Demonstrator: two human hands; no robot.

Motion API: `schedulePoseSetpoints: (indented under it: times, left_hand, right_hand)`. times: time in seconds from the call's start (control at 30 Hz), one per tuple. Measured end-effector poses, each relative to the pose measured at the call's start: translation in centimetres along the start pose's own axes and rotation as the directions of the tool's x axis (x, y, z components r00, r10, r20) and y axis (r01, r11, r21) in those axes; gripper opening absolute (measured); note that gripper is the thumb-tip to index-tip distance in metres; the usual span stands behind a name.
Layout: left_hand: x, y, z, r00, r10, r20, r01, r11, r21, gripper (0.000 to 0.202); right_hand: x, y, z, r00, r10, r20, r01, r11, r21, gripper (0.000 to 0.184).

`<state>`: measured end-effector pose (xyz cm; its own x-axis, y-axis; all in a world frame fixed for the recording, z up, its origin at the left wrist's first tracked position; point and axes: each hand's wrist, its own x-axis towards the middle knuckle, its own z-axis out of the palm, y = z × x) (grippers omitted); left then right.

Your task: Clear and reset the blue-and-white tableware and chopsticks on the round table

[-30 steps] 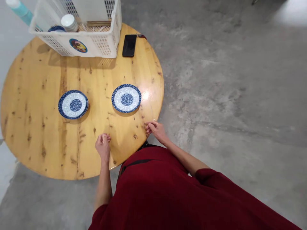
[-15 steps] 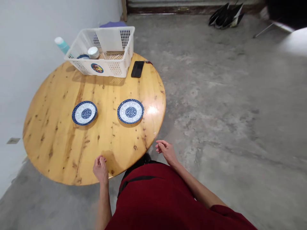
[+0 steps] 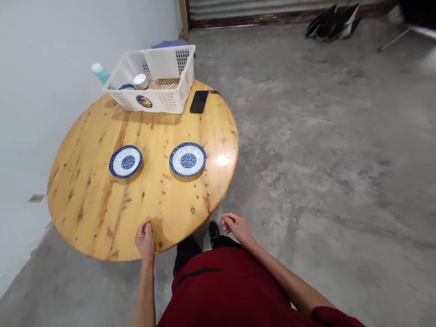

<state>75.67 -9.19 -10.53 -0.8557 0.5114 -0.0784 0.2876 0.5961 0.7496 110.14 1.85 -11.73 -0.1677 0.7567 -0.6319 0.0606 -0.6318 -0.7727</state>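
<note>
Left hand (image 3: 145,240): fingers loosely curled, above the table's near edge. Right hand (image 3: 239,229): likewise curled, now clear of the edge it overlapped a second ago. Whether fingertips meet: cannot tell.
Single plate (image 3: 188,160): glossy, blue patterned rim, pale band, blue centre; flat on the table, unmoved.
Plate stack (image 3: 126,161): matching, to its left.
Table (image 3: 78,181): rounded, knotty, varnished wood.
Crate (image 3: 155,101): white plastic, perforated, at the far edge.

White wall (image 3: 85,32), grey floor (image 3: 306,150)
</note>
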Motion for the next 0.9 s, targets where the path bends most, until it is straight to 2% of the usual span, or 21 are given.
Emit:
schedulePoseSetpoints:
  times: [0.23,0.4,0.47,0.57,0.73,0.8,0.9]
  left_hand:
    - [0.1,0.3,-0.7,0.994,0.044,0.101,-0.041,0.999,-0.035,0.041]
    - [-0.3,-0.5,-2.0,0.964,0.028,0.264,0.035,0.972,-0.231,0.047]
    - [-0.3,-1.5,-3.6,0.958,0.042,0.282,0.028,0.971,-0.239,0.049]
    - [0.1,-3.8,-7.2,0.957,0.068,0.280,-0.021,0.986,-0.167,0.047]
    - [2.1,-8.9,-13.0,0.981,0.069,0.179,-0.045,0.990,-0.137,0.045]
    - [2.9,-10.6,-14.4,0.983,0.073,0.166,-0.050,0.989,-0.142,0.044]
    - [3.7,-12.3,-15.6,0.973,0.112,0.202,-0.084,0.986,-0.141,0.044]
  right_hand:
    - [-0.5,1.1,0.0,0.988,0.018,-0.155,0.001,0.993,0.116,0.020]
    - [-1.7,1.4,3.2,0.982,-0.011,-0.188,0.040,0.988,0.150,0.016]
    - [-2.6,1.6,5.2,0.983,-0.022,-0.180,0.051,0.986,0.156,0.016]
    - [-4.1,2.4,8.6,0.982,-0.031,-0.185,0.063,0.984,0.169,0.015]
    - [-6.8,4.7,13.3,0.981,-0.030,-0.190,0.065,0.981,0.184,0.014]
    - [-7.9,5.7,14.6,0.977,-0.032,-0.213,0.073,0.980,0.185,0.012]
    - [-9.5,7.1,16.0,0.967,-0.028,-0.255,0.079,0.978,0.191,0.010]
